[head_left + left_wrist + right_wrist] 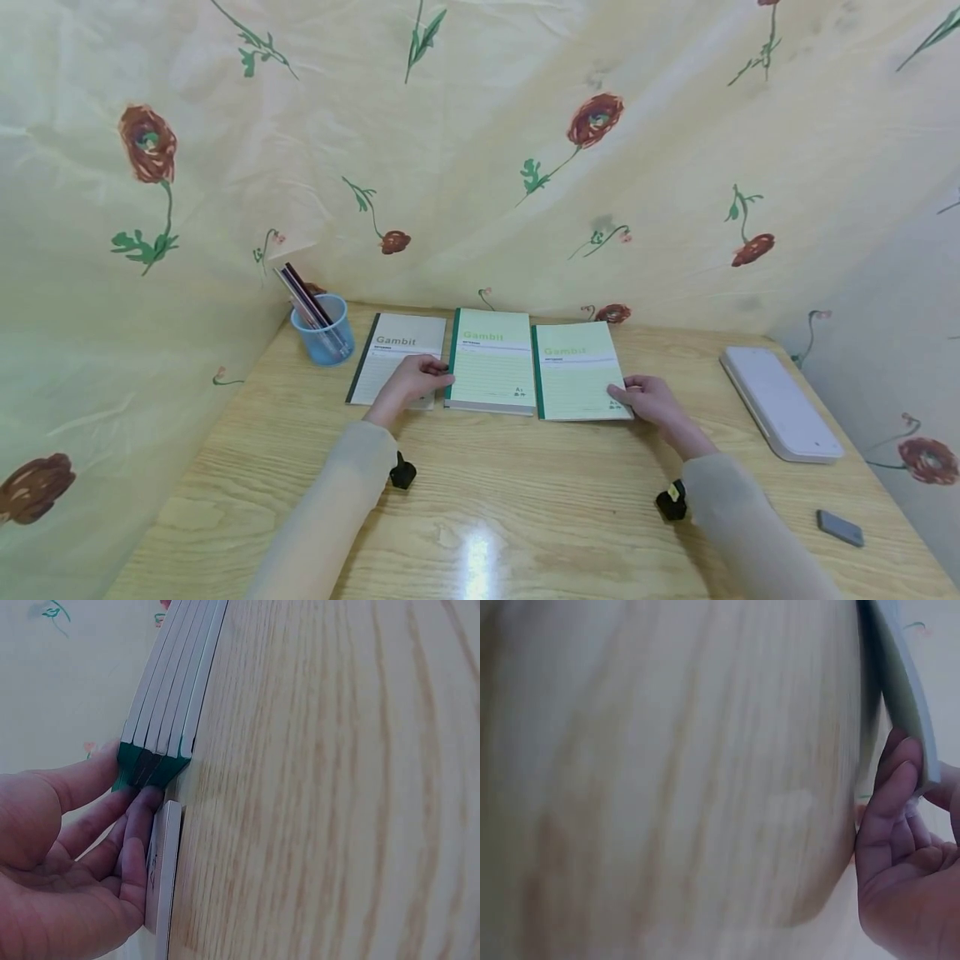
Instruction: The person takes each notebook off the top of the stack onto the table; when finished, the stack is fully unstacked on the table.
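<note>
On the wooden table [480, 508] lie a grey "Gambit" notebook [397, 354], a stack of green-spined notebooks [491, 371] and a single green notebook [577, 371], side by side. My left hand [435, 371] rests on the grey notebook and holds the stack at its spine. In the left wrist view the left hand [131, 791] has its thumb on top of the stack [165, 712], and its fingers [139, 825] lie over the grey notebook [166, 877]. My right hand [626, 390] pinches the single notebook's near right corner. In the right wrist view the right hand [915, 780] holds that corner [904, 697] lifted off the table.
A blue cup [324, 333] of pens stands at the back left. A white flat case [780, 402] lies at the right, and a small grey block [840, 527] sits near the front right edge. Floral cloth [480, 150] walls the table on three sides.
</note>
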Demonstrator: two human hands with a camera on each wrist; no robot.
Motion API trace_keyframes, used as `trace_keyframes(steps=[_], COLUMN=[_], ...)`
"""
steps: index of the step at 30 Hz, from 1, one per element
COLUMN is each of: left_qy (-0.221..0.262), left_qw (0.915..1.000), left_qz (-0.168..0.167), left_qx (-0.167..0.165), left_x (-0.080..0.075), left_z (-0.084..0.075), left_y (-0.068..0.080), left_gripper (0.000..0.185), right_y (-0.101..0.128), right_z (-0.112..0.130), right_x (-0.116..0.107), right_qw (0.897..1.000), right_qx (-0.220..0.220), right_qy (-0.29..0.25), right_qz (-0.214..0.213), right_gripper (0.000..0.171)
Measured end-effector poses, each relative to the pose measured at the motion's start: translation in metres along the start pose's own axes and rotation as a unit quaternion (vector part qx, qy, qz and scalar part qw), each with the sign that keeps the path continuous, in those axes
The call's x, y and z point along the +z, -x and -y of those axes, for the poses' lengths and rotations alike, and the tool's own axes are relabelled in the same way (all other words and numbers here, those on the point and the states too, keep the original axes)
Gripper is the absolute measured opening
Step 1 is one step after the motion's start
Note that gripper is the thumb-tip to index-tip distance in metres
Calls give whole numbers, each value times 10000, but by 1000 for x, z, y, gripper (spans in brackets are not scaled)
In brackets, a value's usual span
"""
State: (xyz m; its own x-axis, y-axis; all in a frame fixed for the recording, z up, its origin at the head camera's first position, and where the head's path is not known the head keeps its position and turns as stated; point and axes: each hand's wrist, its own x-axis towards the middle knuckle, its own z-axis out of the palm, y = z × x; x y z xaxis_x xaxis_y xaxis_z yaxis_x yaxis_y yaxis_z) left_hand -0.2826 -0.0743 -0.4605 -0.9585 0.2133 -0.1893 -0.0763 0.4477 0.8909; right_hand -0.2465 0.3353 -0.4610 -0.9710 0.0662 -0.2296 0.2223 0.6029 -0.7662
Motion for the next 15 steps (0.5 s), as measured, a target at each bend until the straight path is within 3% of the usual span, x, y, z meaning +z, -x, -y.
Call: trace_keyframes(steps=[15], left_qy=[-105], left_qw=[9999], left_qz=[-10], left_qx=[24], left_x=[1], left_z=[0], left_y=[0], left_gripper=[32], right_y=[7], right_z=[10], right_x=[7], right_qw=[9877], right_qx=[-359], right_qy=[1426], right_qz=[-525], right_gripper=[48])
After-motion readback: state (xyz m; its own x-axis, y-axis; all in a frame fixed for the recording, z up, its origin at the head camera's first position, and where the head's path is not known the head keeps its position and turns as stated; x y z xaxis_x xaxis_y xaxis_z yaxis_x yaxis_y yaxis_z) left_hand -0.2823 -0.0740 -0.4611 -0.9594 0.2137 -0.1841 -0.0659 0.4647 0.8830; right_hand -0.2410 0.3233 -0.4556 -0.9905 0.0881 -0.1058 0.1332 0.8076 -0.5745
